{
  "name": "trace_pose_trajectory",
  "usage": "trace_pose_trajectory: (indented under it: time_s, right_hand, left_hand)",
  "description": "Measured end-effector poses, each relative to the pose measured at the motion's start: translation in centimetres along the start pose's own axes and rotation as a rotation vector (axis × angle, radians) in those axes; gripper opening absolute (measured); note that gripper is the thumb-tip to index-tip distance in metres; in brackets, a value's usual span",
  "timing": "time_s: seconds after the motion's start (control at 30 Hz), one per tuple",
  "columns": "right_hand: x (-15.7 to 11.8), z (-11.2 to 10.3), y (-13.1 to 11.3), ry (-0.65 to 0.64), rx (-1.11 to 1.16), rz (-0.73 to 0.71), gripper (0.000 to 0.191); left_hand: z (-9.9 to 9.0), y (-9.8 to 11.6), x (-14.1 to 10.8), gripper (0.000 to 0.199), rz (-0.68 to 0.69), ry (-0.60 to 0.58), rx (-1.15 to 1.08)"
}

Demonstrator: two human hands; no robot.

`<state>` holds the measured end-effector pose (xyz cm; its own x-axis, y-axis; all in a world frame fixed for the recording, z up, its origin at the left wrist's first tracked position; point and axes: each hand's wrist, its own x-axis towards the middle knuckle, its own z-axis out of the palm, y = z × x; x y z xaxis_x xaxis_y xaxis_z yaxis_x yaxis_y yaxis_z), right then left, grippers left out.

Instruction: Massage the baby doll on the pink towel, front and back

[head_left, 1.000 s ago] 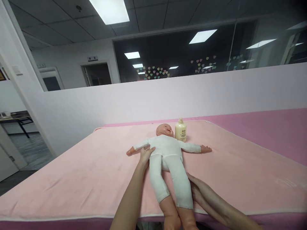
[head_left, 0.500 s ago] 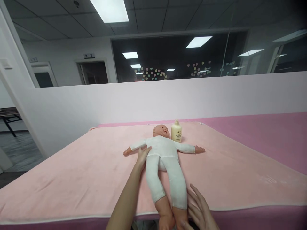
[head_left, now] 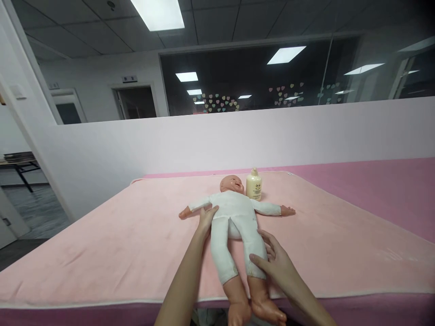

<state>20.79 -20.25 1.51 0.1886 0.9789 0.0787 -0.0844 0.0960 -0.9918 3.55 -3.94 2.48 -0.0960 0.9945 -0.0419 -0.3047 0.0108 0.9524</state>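
Note:
A baby doll (head_left: 234,208) with a white cloth body lies face up, arms spread, its bare feet reaching past the front edge of the pink towel. My left hand (head_left: 206,218) grips the doll's waist at the left, thumb on top of the torso and the other fingers mostly hidden. Around the doll's right-hand leg curves my right hand (head_left: 272,256), its thumb across the front and its fingers along the outer side. A pale yellow pump bottle (head_left: 254,185) stands upright beside the doll's head, apart from both hands.
The pink towel (head_left: 136,244) covers much of a padded table, whose darker pink surface (head_left: 384,190) shows at the right. Behind it rises a low white wall (head_left: 204,142) with glass above. A doorway with a dark table stands at far left.
My right hand has moved up and inward from beside the doll's lower leg to around its thigh and knee. That leg's foot now turns outward. My left hand stays at the waist.

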Motion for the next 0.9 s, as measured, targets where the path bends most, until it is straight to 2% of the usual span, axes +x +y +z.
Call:
trace_pose_trajectory:
  time_s: [0.13,0.23,0.33,0.43,0.5,0.6,0.7,0.9]
  right_hand:
    - [1.0,-0.5,-1.0,-0.009,-0.061,0.034,0.073]
    - [3.0,-0.4,-1.6,0.008,0.018,0.111,0.063]
    - [7.3,0.2,-1.8,-0.069,0.159,0.184,0.042]
    - [12.1,0.7,-1.4,-0.049,0.159,0.222,0.033]
    - [14.6,0.9,-0.7,-0.010,0.090,0.192,0.033]
    - [16.6,1.0,0.8,0.072,-0.071,0.044,0.035]
    - [17.5,0.8,2.5,0.104,-0.172,-0.074,0.038]
    - [18.0,0.1,3.7,0.079,-0.185,-0.089,0.039]
  left_hand:
    - [-0.1,-0.2,0.4,0.047,0.002,-0.002,0.015]
    - [-0.1,-0.4,0.6,0.050,0.001,-0.006,0.015]
    - [-0.1,-0.5,0.7,0.050,0.003,-0.023,-0.002]
    - [-0.1,-0.6,0.9,0.050,-0.010,-0.019,-0.018]
    - [-0.2,-0.7,1.1,0.052,-0.011,0.007,-0.036]
    - [-0.3,-0.9,1.6,0.054,0.008,0.044,-0.061]
    - [-0.5,-1.2,1.8,0.055,0.008,0.060,-0.051]
    - [-0.5,-1.3,1.2,0.056,0.036,0.015,-0.031]
